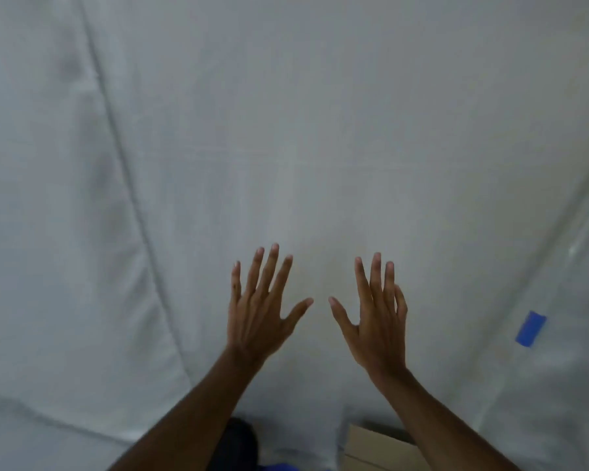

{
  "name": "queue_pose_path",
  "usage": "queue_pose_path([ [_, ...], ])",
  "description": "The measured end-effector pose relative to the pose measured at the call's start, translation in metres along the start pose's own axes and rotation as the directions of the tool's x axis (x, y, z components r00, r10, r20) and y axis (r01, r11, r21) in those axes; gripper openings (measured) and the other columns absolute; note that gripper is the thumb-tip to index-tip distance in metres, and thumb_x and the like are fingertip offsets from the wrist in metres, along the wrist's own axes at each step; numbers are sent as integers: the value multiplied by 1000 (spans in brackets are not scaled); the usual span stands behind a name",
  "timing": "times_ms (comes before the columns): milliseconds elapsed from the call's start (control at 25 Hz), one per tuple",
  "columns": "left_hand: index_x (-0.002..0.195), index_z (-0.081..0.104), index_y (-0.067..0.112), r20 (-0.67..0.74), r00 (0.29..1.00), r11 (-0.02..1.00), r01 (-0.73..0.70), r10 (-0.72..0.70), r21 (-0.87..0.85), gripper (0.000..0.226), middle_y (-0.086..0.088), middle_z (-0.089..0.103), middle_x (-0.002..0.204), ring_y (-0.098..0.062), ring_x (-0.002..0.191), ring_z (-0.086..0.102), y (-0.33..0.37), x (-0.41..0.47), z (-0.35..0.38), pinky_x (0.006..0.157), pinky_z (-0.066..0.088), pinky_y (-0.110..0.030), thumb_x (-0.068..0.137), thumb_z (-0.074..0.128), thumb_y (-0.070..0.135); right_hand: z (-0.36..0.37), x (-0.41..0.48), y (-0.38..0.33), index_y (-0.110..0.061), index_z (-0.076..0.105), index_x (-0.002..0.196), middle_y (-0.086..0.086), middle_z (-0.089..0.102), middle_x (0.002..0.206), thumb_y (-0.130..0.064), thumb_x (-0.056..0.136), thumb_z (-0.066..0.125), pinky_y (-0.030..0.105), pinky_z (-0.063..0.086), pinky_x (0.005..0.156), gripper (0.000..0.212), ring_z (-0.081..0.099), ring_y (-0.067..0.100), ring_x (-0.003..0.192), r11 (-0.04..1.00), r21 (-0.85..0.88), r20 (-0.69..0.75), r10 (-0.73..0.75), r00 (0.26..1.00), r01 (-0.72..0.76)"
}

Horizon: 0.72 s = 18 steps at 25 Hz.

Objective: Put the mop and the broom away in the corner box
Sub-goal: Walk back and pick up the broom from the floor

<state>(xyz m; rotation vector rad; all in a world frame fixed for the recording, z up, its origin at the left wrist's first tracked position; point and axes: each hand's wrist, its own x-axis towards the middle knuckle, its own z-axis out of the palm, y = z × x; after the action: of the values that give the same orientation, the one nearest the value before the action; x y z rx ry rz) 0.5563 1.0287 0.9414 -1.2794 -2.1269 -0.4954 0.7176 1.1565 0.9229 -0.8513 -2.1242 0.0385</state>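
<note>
My left hand (pixel 261 311) and my right hand (pixel 376 321) are raised side by side in front of a white cloth wall (pixel 286 130), fingers spread, backs toward me, holding nothing. A corner of a brown cardboard box (pixel 371 447) shows at the bottom edge, partly behind my right forearm. No mop or broom is in view.
A dark object (pixel 238 440) sits at the bottom between my forearms, with a bit of blue (pixel 279 467) beside it. A strip of blue tape (pixel 530 328) is stuck on the cloth at the right. Folds run down the cloth on the left.
</note>
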Motion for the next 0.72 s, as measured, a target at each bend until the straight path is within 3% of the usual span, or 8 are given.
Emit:
queue_pose_path([
  [160,158,17,28,-80,975,965,217,-207,147,86,-1,11,168,-25,156,7,-122,-51,-132,124,9,-58,89,26,79,-18,0,-180,-34,9,159,-3,-3,170,-73,90,31,45,7,125,82,-4,18,157,962,200,10,-194,981,188],
  [440,157,22,27,-195,839,754,542,-507,371,82,-1,17,168,-24,155,12,-329,-261,-325,124,9,-57,91,27,77,-5,-112,-508,-34,8,160,-2,-1,170,-72,91,36,46,9,123,83,-2,19,157,741,479,38,-553,833,470],
  [560,156,24,27,-204,741,613,652,-639,446,81,-1,18,167,-24,155,12,-412,-379,-393,124,10,-57,92,28,75,10,-197,-638,-37,4,159,-5,-9,170,-72,92,33,48,11,123,81,-7,17,157,607,611,60,-675,735,508],
  [720,155,28,27,-124,622,478,701,-773,529,78,-3,19,167,-26,155,16,-502,-528,-450,124,9,-58,93,28,74,28,-310,-784,-38,2,159,-6,-10,170,-73,91,29,50,14,123,81,-8,17,157,513,718,140,-768,625,470],
])
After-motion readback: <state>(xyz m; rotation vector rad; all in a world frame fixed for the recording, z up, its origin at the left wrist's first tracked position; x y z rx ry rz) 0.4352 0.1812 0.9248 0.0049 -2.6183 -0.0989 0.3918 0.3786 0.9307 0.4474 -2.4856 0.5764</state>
